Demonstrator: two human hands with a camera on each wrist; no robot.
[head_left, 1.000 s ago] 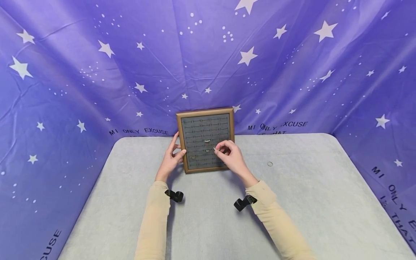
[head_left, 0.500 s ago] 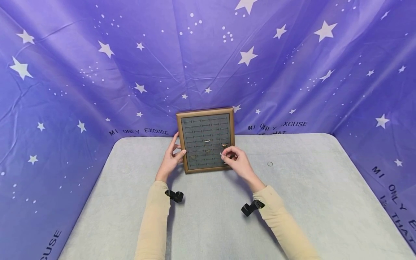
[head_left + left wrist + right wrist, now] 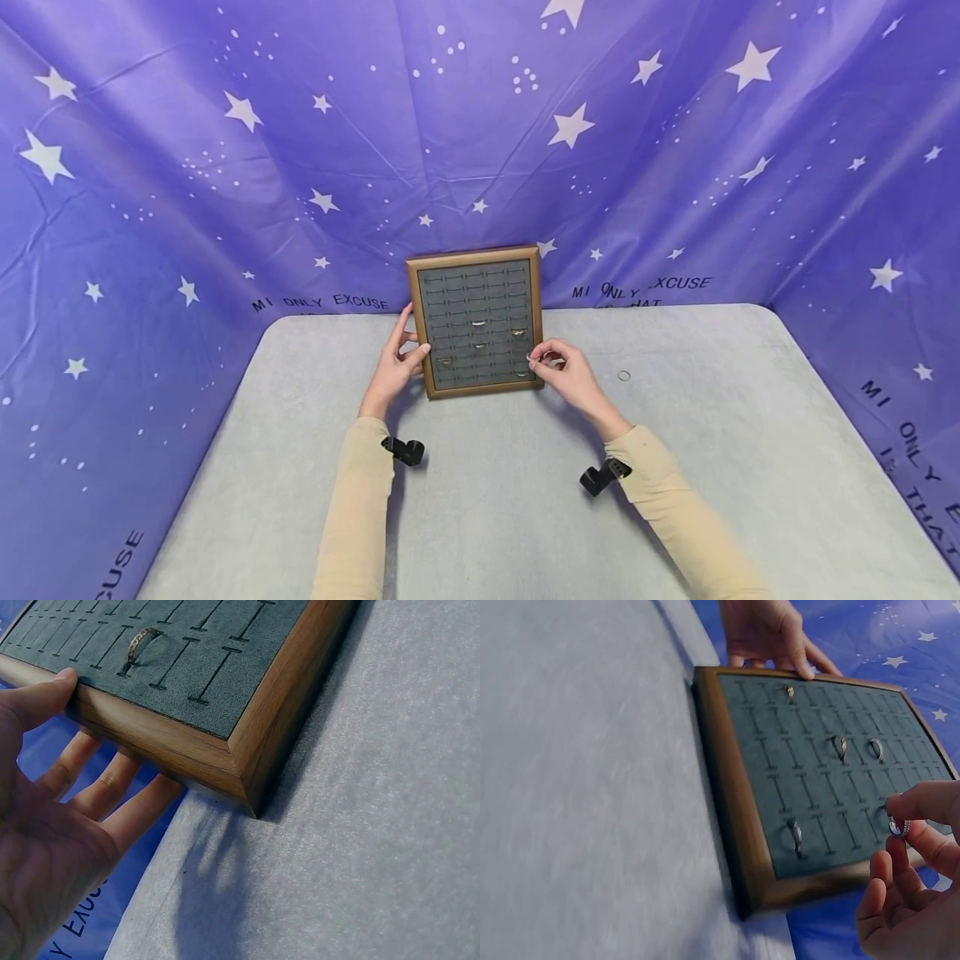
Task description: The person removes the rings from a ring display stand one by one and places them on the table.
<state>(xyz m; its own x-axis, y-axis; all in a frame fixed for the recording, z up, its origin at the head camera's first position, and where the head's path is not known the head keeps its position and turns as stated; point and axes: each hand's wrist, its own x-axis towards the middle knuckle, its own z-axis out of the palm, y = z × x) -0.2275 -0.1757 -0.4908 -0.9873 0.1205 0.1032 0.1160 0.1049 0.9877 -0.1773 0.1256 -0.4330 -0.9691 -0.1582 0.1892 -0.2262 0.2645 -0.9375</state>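
Observation:
A wooden-framed ring display board (image 3: 487,390) with a dark grey slotted pad stands tilted at the table's back edge. My left hand (image 3: 393,371) grips its left side, thumb on the frame's front and fingers behind. Between thumb and fingertip, my right hand (image 3: 573,379) pinches a silver ring (image 3: 898,827) with a beaded-looking band, just off the board's lower right side. Several rings sit in the slots, among them a silver ring (image 3: 796,838) near one corner and a gold-toned ring (image 3: 139,645) near the left hand. The right fingers partly hide a further ring in the right wrist view.
One thin ring (image 3: 624,376) lies on the grey table (image 3: 480,500), right of the right hand. A purple star-printed curtain (image 3: 337,150) hangs behind and along both sides. Black wrist cameras (image 3: 405,452) sit on both sleeves.
My right hand has moved right and slightly down with the pinched ring, from over the pad to the board's right edge, uncovering rings there. The left hand and board stay put.

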